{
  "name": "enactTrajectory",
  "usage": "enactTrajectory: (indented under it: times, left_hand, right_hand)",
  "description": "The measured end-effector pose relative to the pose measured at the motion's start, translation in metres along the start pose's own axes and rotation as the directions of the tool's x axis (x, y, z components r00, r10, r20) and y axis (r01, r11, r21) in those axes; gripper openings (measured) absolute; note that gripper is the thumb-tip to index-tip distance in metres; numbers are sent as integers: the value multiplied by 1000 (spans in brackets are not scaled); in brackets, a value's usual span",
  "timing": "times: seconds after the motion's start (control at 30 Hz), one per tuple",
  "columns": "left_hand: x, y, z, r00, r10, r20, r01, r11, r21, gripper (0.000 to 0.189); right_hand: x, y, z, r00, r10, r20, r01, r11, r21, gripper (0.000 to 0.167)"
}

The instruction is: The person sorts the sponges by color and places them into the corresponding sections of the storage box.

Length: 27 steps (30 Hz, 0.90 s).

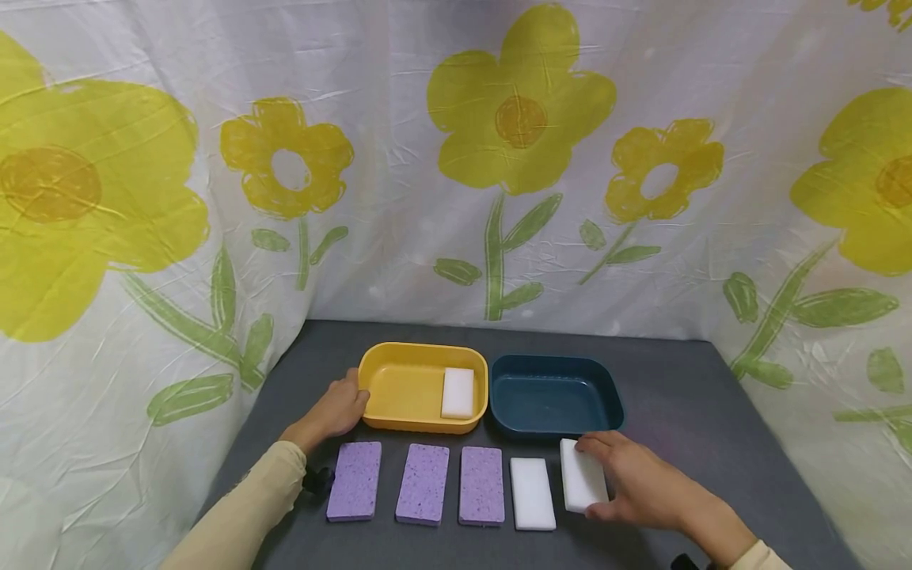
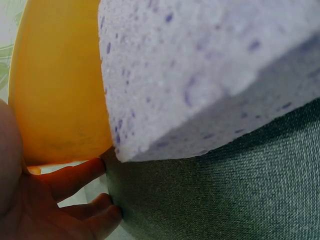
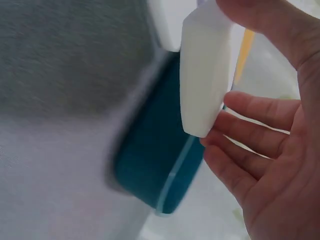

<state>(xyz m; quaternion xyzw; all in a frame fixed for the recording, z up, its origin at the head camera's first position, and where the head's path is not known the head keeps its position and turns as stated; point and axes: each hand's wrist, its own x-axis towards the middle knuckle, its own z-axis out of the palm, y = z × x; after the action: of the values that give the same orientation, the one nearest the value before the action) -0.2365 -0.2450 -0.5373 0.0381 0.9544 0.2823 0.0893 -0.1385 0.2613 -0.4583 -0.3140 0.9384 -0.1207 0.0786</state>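
Note:
My right hand (image 1: 637, 479) grips a white sponge (image 1: 580, 475) by its edges, thumb on the near side and fingers on the far side. The right wrist view shows this white sponge (image 3: 205, 75) tilted between thumb and fingers. At the left end of the yellow bin (image 1: 399, 427), my left hand (image 1: 338, 408) holds the rim. Inside that bin, toward its right end, lies a white sponge (image 1: 457, 393). Another white sponge (image 1: 532, 494) lies on the table just left of the held one. A purple speckled sponge (image 2: 200, 65) fills much of the left wrist view.
Three purple speckled sponges, left (image 1: 355, 481), middle (image 1: 423, 484) and right (image 1: 481, 485), lie in a row in front of the bins. A dark blue bin (image 1: 556, 435) stands right of the yellow one. Behind the grey table (image 1: 666, 388) hangs a flowered curtain (image 1: 392, 237).

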Motion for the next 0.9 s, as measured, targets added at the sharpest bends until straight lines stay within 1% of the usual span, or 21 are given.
enactTrajectory:
  times: [0.2, 0.4, 0.6, 0.73, 0.9]
  left_hand:
    - [-1, -1, 0, 1000, -11, 4, 11, 1000, -1, 56]
    - [0, -2, 1, 1000, -15, 6, 15, 1000, -2, 56]
    - [0, 0, 0, 1000, -17, 11, 17, 1000, -8, 57]
    - [0, 1, 0, 1000, -15, 11, 15, 1000, -12, 56]
    - [0, 0, 0, 1000, -4, 1, 4, 1000, -2, 56]
  right_hand:
    - [8, -4, -24, 996, -59, -63, 59, 998, 5, 78]
    - [24, -11, -43, 995, -65, -78, 62, 998, -33, 79]
    - [44, -20, -53, 995, -61, -75, 57, 997, -57, 80]
    - [59, -27, -57, 993, -79, -92, 71, 994, -86, 80]
    - [78, -37, -60, 992, -89, -84, 81, 992, -99, 81]
